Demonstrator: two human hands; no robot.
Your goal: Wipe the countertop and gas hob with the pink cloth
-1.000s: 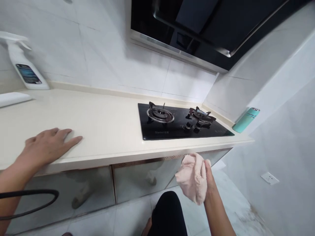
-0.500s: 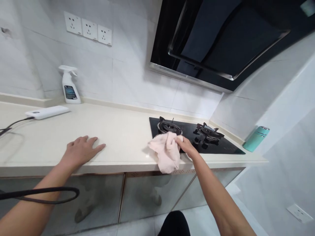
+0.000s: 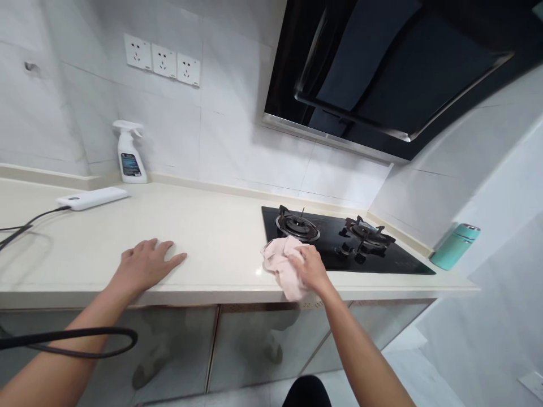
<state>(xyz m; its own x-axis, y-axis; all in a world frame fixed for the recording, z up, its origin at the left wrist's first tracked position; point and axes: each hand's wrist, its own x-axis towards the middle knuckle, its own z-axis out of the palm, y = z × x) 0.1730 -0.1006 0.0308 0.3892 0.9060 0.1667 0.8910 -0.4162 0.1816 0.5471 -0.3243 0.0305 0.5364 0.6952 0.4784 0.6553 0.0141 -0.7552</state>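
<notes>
The right hand [image 3: 310, 269] has its fingers bent and closed on a soft, pale pink cloth [image 3: 280, 261]. The cloth is all bunched up. It lies at the front left corner of the flat, shiny black glass stove [image 3: 394, 263], partly on the long, smooth cream counter [image 3: 207, 240]. Its low end droops over the counter's front edge.

The left hand [image 3: 146, 264] is wide open, palm down on the counter, with its fingers spread and nothing in it. It is well apart from the cloth.

The stove has 2 round, dark metal burners [image 3: 297, 227], and the cloth is just in front of the left burner. A tall, shiny teal bottle [image 3: 453, 247] stands past the stove's right end. Far to the left, a white plastic spray bottle [image 3: 132, 161] stands by the wall. Near it lies a long, flat white box [image 3: 95, 198] with a thin black cord [image 3: 40, 216]. On the wall are 3 square white sockets [image 3: 164, 60].
</notes>
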